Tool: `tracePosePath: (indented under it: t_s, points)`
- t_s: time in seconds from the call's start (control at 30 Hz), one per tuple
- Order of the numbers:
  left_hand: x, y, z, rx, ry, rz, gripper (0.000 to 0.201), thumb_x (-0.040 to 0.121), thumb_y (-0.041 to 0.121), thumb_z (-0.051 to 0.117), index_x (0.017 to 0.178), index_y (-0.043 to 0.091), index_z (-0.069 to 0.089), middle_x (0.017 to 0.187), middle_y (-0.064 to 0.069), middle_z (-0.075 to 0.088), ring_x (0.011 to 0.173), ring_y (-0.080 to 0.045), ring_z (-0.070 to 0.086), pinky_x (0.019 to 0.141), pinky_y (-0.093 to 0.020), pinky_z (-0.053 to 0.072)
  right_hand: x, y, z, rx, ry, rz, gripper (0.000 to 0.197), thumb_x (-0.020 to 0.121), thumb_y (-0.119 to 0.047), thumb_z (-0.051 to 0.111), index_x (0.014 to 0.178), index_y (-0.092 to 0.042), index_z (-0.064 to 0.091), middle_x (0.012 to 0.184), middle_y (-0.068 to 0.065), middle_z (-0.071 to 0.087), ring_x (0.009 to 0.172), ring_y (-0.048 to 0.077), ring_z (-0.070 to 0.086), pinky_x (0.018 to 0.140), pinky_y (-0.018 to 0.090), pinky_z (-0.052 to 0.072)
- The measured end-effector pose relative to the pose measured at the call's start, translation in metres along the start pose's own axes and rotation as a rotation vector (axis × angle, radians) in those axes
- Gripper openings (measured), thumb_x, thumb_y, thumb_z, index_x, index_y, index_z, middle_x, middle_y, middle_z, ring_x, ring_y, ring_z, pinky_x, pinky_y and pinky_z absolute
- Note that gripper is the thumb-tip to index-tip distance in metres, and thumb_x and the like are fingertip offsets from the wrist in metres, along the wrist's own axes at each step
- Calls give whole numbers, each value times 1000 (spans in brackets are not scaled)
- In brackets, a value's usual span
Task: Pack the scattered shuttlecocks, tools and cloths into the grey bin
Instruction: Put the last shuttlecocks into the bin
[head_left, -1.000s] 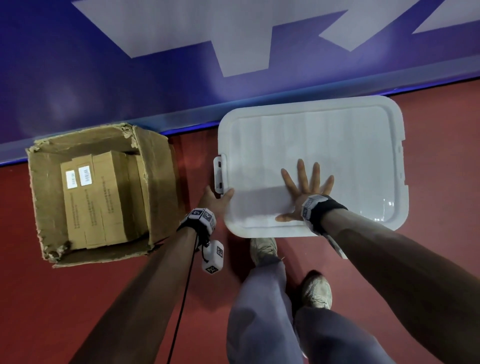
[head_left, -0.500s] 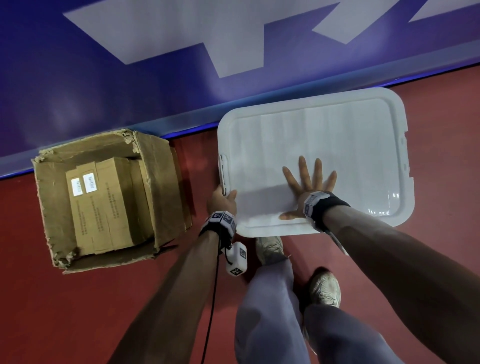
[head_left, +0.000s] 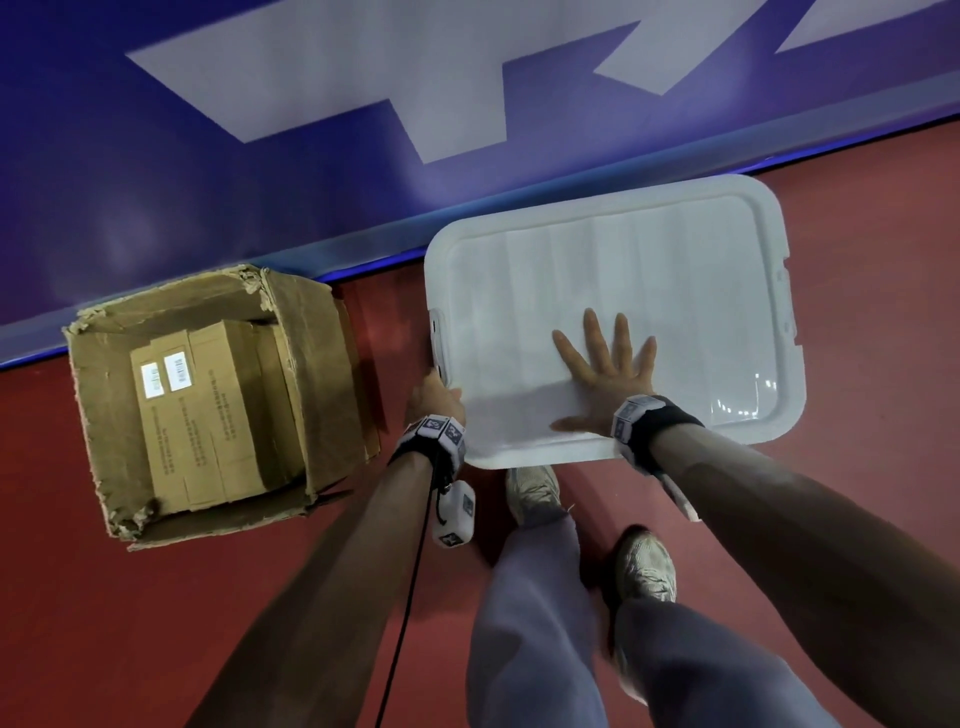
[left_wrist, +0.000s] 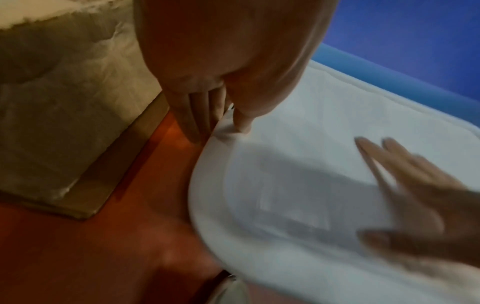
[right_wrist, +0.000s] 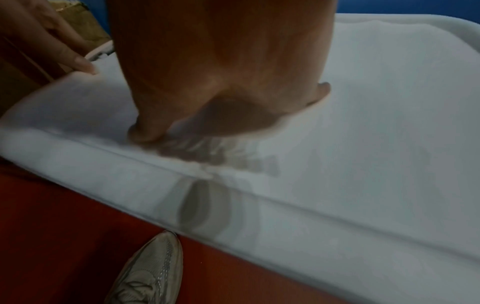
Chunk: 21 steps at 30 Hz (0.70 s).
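The right hand (head_left: 605, 382) is laid flat, fingers (head_left: 592, 332) spread and straight, on the near part of the white lid (head_left: 623, 291), seemingly to hold it seated on the bin, which is hidden beneath. At the lid's left edge the left hand (head_left: 435, 397) is pinched over the rim beside the latch (head_left: 436, 340), thumb on top, probably to snap it shut. Left of the lid a cardboard box (head_left: 332, 364) stands open. Against the earlier frames, the left hand is seen further along that edge; the right is unmoved.
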<state>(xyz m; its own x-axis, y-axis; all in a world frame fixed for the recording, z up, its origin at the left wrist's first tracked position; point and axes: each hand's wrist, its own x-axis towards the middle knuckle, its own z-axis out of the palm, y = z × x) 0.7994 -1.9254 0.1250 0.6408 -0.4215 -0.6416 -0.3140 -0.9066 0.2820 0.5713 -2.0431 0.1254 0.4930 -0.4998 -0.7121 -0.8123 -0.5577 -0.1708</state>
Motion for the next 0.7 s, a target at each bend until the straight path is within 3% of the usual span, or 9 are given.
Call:
tracePosePath:
  t_s: [0.1, 0.17, 0.27, 0.37, 0.43, 0.53, 0.63, 0.7]
  points:
    - [-15, 6, -2, 171, -26, 45, 72, 97, 6, 56, 161, 18, 26, 160, -8, 36, 135, -32, 47, 107, -38, 41, -10, 23, 7, 148, 171, -83, 115, 83, -70, 67, 160, -43, -15, 167, -5, -28, 156, 28, -22, 126, 58, -4]
    - [-28, 7, 5, 370, 35, 249, 89, 90, 3, 57, 164, 20, 10, 171, -3, 11, 146, -30, 33, 110, -38, 39, -19, 53, 15, 241, 318, -33, 103, 90, -61, 64, 161, -42, -8, 171, -4, -18, 159, 23, -9, 129, 47, 2]
    - [-33, 16, 21, 484, 130, 554, 95, 81, 6, 60, 164, 20, 16, 172, -4, 7, 157, -26, 13, 122, -36, 27, -31, 102, 22, 289, 514, 217, 95, 93, -67, 51, 163, -35, -6, 171, 2, -15, 159, 27, -6, 128, 48, -3]
    - [-42, 46, 45, 608, -18, 798, 93, 88, 18, 58, 165, 26, 7, 172, 7, -2, 159, -17, -4, 128, -37, 10, -38, 143, 17, 505, 630, 495, 101, 89, -70, 56, 164, -28, 2, 171, 8, -10, 158, 32, -2, 126, 53, 0]
    - [-53, 77, 67, 656, -112, 901, 91, 90, 22, 56, 164, 30, 5, 172, 10, -3, 158, -14, -6, 128, -37, 4, -34, 171, 16, 663, 608, 634, 108, 84, -73, 61, 164, -27, 4, 171, 10, -11, 158, 36, 6, 125, 57, 13]
    - [-70, 121, 99, 693, -207, 919, 89, 90, 27, 55, 164, 32, 6, 172, 9, -2, 158, -13, -6, 129, -38, 3, -24, 200, 6, 855, 399, 665, 116, 82, -66, 70, 163, -27, -3, 170, 14, -11, 150, 40, 31, 120, 49, 32]
    - [-79, 138, 119, 799, -260, 888, 93, 91, 36, 60, 164, 32, 3, 172, 0, -6, 158, -17, -6, 128, -42, 7, -9, 223, 1, 990, 287, 622, 124, 76, -55, 82, 163, -20, 0, 165, 18, 25, 147, 38, 36, 118, 46, 32]
    - [-78, 137, 122, 878, -250, 889, 97, 90, 43, 61, 163, 33, -1, 172, -1, -10, 158, -18, -7, 127, -44, 12, -3, 235, -3, 1027, 236, 655, 138, 58, -65, 89, 160, -20, 8, 159, 18, 34, 145, 37, 39, 118, 49, 35]
